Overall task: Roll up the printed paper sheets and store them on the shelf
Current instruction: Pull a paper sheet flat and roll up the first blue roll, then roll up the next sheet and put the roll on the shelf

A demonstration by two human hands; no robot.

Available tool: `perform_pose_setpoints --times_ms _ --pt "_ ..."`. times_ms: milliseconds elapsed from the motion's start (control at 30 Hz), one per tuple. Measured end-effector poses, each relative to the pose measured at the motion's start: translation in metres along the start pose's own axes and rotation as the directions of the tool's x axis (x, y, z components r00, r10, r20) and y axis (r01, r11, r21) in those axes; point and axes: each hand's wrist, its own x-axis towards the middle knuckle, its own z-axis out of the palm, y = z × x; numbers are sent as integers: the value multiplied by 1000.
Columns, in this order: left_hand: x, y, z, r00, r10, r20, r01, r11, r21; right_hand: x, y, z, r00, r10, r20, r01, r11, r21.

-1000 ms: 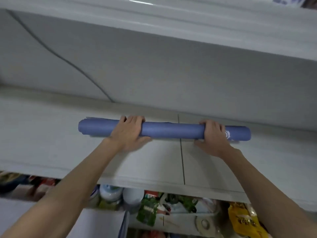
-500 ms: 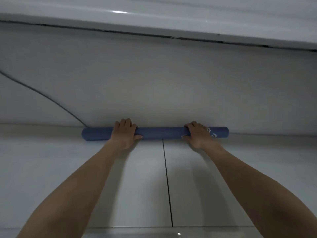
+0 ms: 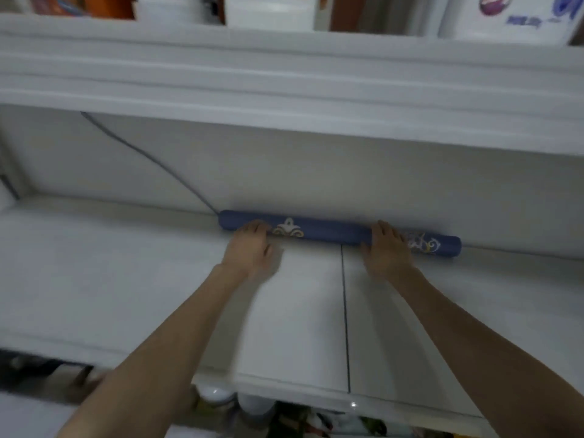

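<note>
Paper roll, blue with pale ornaments, lies on the white shelf, at the very back and touching the rear wall. The right hand holds it near its right end: the fingers are curved over the top and the thumb is at the front side. The left hand touches the front of the roll near its left end, but it is blurred and I cannot tell if it grips or only touches. A grey cable runs down the wall to the roll's left end. Packages stand on the upper shelf.
</note>
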Motion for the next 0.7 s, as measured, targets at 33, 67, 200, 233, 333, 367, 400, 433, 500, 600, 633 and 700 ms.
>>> perform_pose_setpoints --times_ms 33,67,200,233,333,367,400,433,500,600,633,700 --pt "-16 0 -14 999 -36 -9 36 999 -3 -9 -19 -4 1000 -10 -2 10 998 54" --pt "-35 -1 -26 998 -58 -35 57 998 -18 -22 -38 -9 999 -25 23 22 994 111" --pt "-136 -2 -72 977 -179 -120 168 981 -95 -91 -121 -24 974 -215 69 175 913 370" --pt "-165 -2 -83 964 -232 -127 218 969 -115 -110 -142 -28 958 -278 66 226 878 421" --pt "-260 3 -105 883 -442 -155 413 891 -190 -168 -203 -38 864 -494 96 375 760 531" --pt "-293 8 -110 841 -519 -151 485 848 -211 -186 -219 -37 813 -571 116 423 714 558" --pt "-326 13 -112 787 -603 -134 568 791 -227 -203 -234 -35 747 -652 128 476 660 581" --pt "-359 20 -112 722 -683 -110 648 724 -236 -221 -245 -31 681 -718 146 513 609 604" --pt "-421 35 -106 578 -813 -70 781 576 -242 -254 -259 -21 556 -797 235 526 556 643" --pt "-498 63 -87 367 -929 -40 903 367 -225 -298 -269 -4 319 -880 353 542 474 694" --pt "-519 73 -80 306 -952 -26 927 304 -218 -311 -270 3 231 -899 373 563 436 702" --pt "-552 95 -65 200 -980 6 961 195 -198 -331 -271 12 63 -901 429 601 378 704"
